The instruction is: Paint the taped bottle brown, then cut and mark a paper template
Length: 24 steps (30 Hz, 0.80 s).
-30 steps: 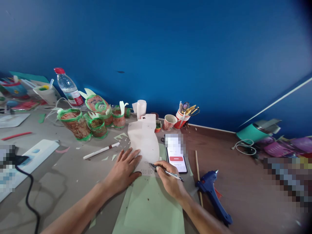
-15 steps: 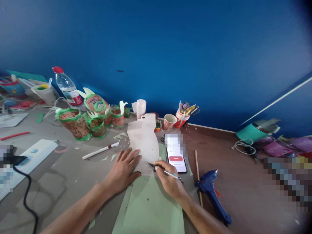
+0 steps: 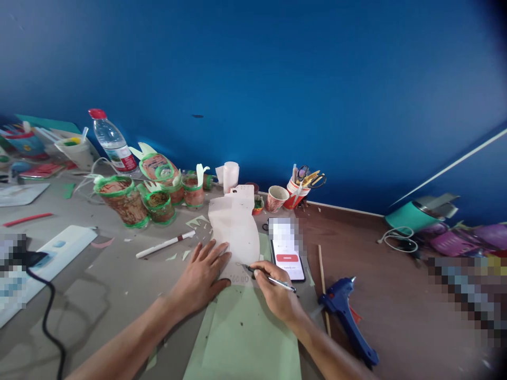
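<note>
A long white cut-out paper (image 3: 234, 227) lies over a pale green sheet (image 3: 247, 332), with small rounded marks drawn along its lower edge. My left hand (image 3: 206, 272) rests flat on the paper's left side, fingers spread. In my right hand (image 3: 276, 290) is a pen (image 3: 280, 284), pinched between thumb and fingers, its dark tip at the paper just above the row of marks. Beside that hand lies a lit phone (image 3: 287, 258). A white marker (image 3: 165, 244) sits left of the paper among small green scraps.
A blue glue gun (image 3: 348, 316) and a thin wooden stick (image 3: 321, 269) lie at the right. Along the wall stand brown-and-green decorated pots (image 3: 122, 200), a water bottle (image 3: 113, 142), a paper cup (image 3: 277, 199) and a cup of scissors (image 3: 297, 192). A black cable (image 3: 47, 316) curves at the left.
The whole view has shifted slightly, so everything sits a little further right. Both hands keep nearly the same place on the paper, and the pen tip stays near the same spot.
</note>
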Tool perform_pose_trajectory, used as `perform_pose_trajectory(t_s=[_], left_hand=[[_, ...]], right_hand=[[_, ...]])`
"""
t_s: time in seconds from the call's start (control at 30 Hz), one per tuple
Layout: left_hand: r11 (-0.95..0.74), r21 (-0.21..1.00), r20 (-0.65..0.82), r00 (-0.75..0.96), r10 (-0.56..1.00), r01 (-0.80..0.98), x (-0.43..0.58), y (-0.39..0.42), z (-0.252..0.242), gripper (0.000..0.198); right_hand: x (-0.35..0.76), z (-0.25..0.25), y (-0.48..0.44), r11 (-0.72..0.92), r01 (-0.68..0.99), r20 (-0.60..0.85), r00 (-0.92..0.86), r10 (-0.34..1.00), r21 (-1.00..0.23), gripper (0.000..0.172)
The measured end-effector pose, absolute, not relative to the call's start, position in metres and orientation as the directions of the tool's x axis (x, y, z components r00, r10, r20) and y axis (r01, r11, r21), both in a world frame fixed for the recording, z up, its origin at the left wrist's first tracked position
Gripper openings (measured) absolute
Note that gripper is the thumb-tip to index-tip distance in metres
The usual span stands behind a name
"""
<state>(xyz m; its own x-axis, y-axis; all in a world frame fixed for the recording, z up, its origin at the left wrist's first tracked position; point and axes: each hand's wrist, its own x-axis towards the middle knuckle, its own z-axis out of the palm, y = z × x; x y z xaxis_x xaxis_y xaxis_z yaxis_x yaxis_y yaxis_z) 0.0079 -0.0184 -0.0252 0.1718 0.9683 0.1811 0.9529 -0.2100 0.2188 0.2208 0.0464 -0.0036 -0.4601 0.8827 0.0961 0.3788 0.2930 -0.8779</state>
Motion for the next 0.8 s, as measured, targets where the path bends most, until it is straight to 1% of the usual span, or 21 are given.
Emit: perform_pose_trajectory(t_s=[0.17,0.37,0.8], left_hand=[[-0.21,0.219,0.19,0.169,0.967,0.953,0.0076,-0.0183,-0.0263,0.051],[-0.209,0.219,0.179,0.171,0.969,0.953,0.008,-0.0184,-0.0246,0.051],[-0.219,0.225,0.2,0.175,0.964,0.95,0.0066,-0.0184,-0.0286,0.051]], right_hand=[[0.2208,-0.0035,0.0469,0.291,0.374,0.097,-0.458,0.884,-0.881,0.025],[0.221,-0.0027,0.048,0.242,0.343,0.058,-0.469,0.881,-0.908,0.025],[0.2195,-0.0023,0.0465,0.259,0.367,0.063,-0.47,0.88,-0.893,0.026]])
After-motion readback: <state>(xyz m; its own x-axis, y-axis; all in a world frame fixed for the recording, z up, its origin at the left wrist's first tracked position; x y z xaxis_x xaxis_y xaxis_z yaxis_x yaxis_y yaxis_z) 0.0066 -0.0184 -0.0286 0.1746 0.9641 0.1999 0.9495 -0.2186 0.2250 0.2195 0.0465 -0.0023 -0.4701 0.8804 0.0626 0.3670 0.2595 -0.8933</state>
